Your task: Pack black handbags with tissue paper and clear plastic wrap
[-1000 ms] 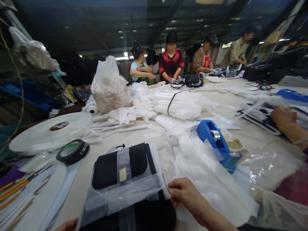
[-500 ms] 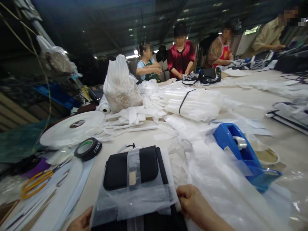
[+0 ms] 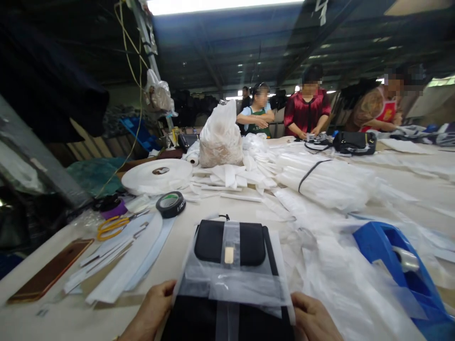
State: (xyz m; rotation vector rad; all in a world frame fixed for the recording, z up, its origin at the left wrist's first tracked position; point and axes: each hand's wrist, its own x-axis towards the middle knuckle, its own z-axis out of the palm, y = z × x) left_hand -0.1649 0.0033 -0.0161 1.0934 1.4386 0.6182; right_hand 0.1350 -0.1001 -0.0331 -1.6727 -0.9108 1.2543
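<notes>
A black bag (image 3: 249, 242) with a gold-coloured clasp lies in front of me, partly covered by a translucent plastic sleeve (image 3: 208, 284). A pale strip runs down its middle under the clasp. My left hand (image 3: 156, 303) is closed on the left edge of the sleeved bag, thumb and fingers pinching it. On the opposite edge my right hand (image 3: 309, 315) grips in the same way, its fingers partly hidden. The lower part of the bag runs out of the picture.
Left are orange-handled scissors (image 3: 113, 228), black tape (image 3: 171, 204), a brown phone-like slab (image 3: 53, 269) and a white roll (image 3: 142, 176). Right stands a blue tape dispenser (image 3: 387, 251) beside loose plastic sleeves (image 3: 330, 279). Behind are a filled plastic bag (image 3: 221, 137), bundled sleeves (image 3: 330, 182) and several co-workers.
My view has swung left and tilted up, so everything sits further right in the picture. Both hands stay on the edges of the sleeved bag; more of my left hand shows now.
</notes>
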